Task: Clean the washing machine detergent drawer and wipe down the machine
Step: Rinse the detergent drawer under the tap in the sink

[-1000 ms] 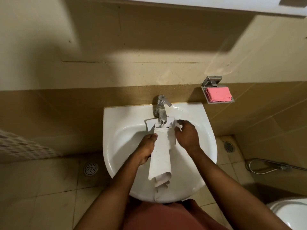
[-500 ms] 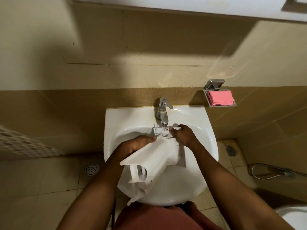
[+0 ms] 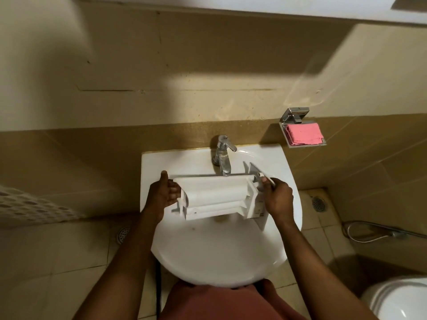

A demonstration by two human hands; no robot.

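Detergent drawer (image 3: 215,195): white plastic, held lengthwise left to right, level, above the basin of the sink (image 3: 219,257). Wider faceplate end points right, narrow open-ribbed end points left. Smooth side faces up. The drawer sits just in front of and under the tap spout, not resting on the basin.

Left hand (image 3: 161,195): on the drawer's left end, thumb up over the top edge, palm against the end, fingers partly hidden under it. Grip holding the drawer.

Right hand (image 3: 276,198): on the faceplate end, fingers curled round it, thumb on top near the corner. Grip holding the drawer too. Both forearms come in from the bottom of the frame.

Tap (image 3: 223,155): chrome, single lever, at the back middle of the sink; cannot tell if water is running. Sink is white, wall-mounted, no counter around it.

Soap dish (image 3: 307,145): metal, fixed to the wall right of the sink, with a pink cloth (image 3: 303,134) lying in it.

Floor drain (image 3: 123,233) left of the sink, another drain (image 3: 320,203) on the right. Spray hose (image 3: 379,232) against the right wall. Toilet (image 3: 402,299) at bottom right, partly cut off. White perforated basket (image 3: 30,206) at the left edge. Reddish shirt (image 3: 226,303) at bottom centre.
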